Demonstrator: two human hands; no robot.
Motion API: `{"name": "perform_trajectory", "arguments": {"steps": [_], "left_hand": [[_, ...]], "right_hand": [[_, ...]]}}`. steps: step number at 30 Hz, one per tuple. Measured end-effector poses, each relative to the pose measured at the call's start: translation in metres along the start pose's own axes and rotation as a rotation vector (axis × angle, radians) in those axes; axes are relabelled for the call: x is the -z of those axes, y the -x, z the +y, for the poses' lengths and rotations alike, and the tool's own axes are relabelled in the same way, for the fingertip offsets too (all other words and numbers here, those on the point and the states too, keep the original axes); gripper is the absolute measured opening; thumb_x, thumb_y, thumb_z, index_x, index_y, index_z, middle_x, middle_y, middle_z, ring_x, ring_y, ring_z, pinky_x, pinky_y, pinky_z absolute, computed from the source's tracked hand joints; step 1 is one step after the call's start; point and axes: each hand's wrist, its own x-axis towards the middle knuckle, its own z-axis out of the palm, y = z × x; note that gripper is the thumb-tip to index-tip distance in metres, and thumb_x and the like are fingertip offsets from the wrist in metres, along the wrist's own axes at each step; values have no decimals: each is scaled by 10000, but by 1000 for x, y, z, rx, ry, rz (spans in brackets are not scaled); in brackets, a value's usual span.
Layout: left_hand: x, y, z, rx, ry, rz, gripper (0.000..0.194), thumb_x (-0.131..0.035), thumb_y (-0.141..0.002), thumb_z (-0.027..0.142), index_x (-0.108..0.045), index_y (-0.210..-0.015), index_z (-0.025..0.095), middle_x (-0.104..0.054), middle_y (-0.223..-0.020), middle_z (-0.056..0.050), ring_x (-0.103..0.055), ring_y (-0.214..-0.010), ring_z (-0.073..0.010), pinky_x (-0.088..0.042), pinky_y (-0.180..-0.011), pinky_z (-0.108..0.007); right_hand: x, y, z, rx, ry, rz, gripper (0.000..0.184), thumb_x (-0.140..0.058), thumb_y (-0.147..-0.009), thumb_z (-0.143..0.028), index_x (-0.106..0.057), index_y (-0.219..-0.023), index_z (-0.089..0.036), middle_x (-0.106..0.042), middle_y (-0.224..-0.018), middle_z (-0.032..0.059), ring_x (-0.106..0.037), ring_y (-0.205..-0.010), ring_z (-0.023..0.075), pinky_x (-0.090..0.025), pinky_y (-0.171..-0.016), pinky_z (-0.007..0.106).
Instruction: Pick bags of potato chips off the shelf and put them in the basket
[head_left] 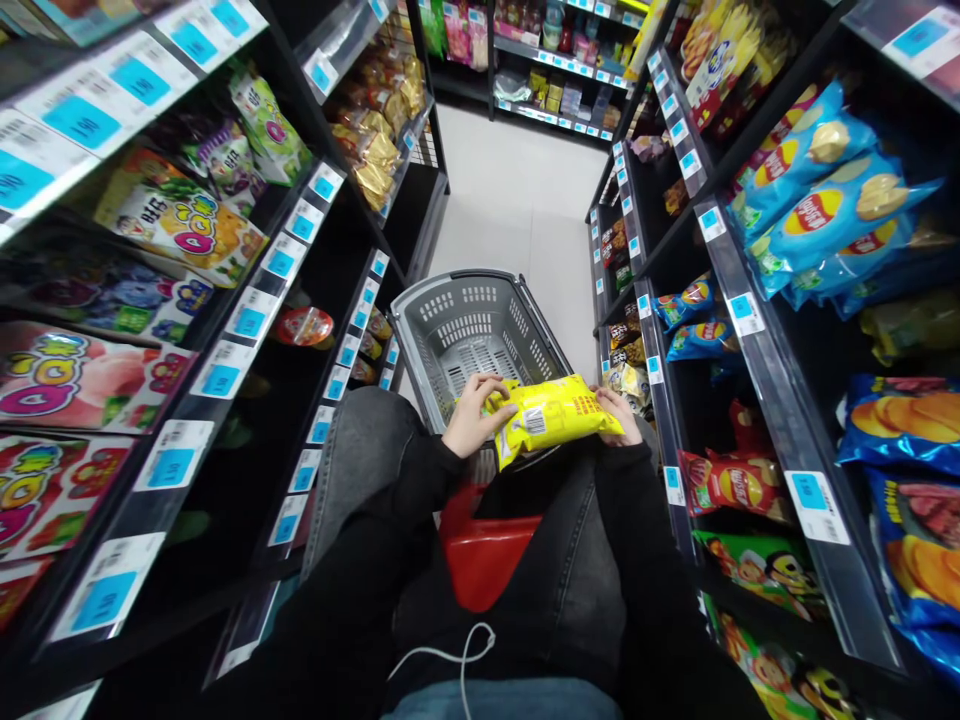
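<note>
I hold a yellow snack bag (551,415) with both hands over the near edge of a grey shopping basket (450,305) on the floor. My left hand (476,412) grips the bag's left end, fingers curled over its top. My right hand (621,416) is closed on the bag's right end, partly hidden behind it. The bag lies flat with its barcode side up. Both arms are in black sleeves, and my knees are bent on either side.
A red stool or seat (484,560) is under me. Dark shelves of snack packets (180,220) line the left; chip bags (821,215) fill the right shelves. The pale floor aisle (510,190) runs ahead to further shelves.
</note>
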Motion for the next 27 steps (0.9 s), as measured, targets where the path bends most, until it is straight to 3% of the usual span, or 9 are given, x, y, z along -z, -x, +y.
{"name": "perform_trajectory", "arguments": {"steps": [2,5,7,9,13,16,19,24,27], "left_hand": [[0,0,1,46,100,26,255,-668,-719,372,-589,-872,184,-449,-1243,-121,-435,-1232,-286,-426,-974,-448],[-4,-1,0,226,355,130,524,-752,-612,425,-539,-1039,209,-380,-1357,-132,-430,-1256,-308,-481,-910,-434],[-10,0,-1,372,553,109,669,-743,-604,492,-472,-1147,211,-489,-1273,-147,-551,-1120,-287,-518,-825,-418],[-16,0,-3,455,667,23,658,-689,-641,563,-485,-1127,170,-620,-1066,-134,-634,-930,-256,-529,-756,-399],[-16,-3,-8,441,633,49,514,-683,-642,544,-547,-939,148,-646,-844,-53,-628,-779,-187,-497,-730,-323],[-10,-7,-13,430,554,133,367,-722,-629,427,-517,-794,171,-573,-718,26,-557,-681,-121,-445,-669,-254],[-6,-9,-15,423,533,100,363,-747,-593,389,-458,-640,175,-469,-579,64,-466,-579,-91,-391,-583,-222],[-7,-7,-9,451,641,-35,505,-709,-558,600,-487,-711,172,-599,-638,5,-576,-604,-142,-464,-594,-275],[-6,-7,-6,463,677,-90,582,-741,-514,615,-572,-794,134,-669,-709,-66,-649,-683,-205,-512,-663,-335]], "right_hand": [[-2,1,-1,14,-41,27,415,-779,-570,-524,-588,-758,-208,-665,-916,47,-663,-775,178,-546,-658,280],[-7,5,-6,30,-90,44,440,-797,-545,-541,-564,-712,-207,-653,-1025,44,-667,-819,190,-557,-681,297],[-11,9,-10,39,-128,35,452,-816,-530,-525,-535,-676,-202,-639,-1081,44,-662,-883,214,-561,-711,320],[-14,13,-15,52,-152,13,452,-829,-532,-493,-510,-662,-200,-632,-1093,44,-646,-955,238,-559,-748,344],[-22,18,-19,82,-148,-20,431,-832,-560,-427,-488,-708,-214,-628,-1003,22,-624,-1009,232,-544,-816,361],[-24,19,-19,106,-160,4,486,-851,-528,-388,-460,-774,-237,-612,-906,-1,-623,-1001,219,-539,-832,364],[-25,19,-20,100,-162,33,550,-861,-487,-409,-458,-825,-250,-602,-901,0,-620,-1006,225,-536,-836,370],[-25,20,-23,40,-75,19,732,-847,-443,-511,-521,-1038,-238,-613,-1059,78,-601,-1042,275,-525,-822,392],[-24,19,-21,47,-29,50,707,-839,-440,-520,-538,-1010,-228,-618,-1057,87,-606,-1000,271,-514,-808,386]]}}
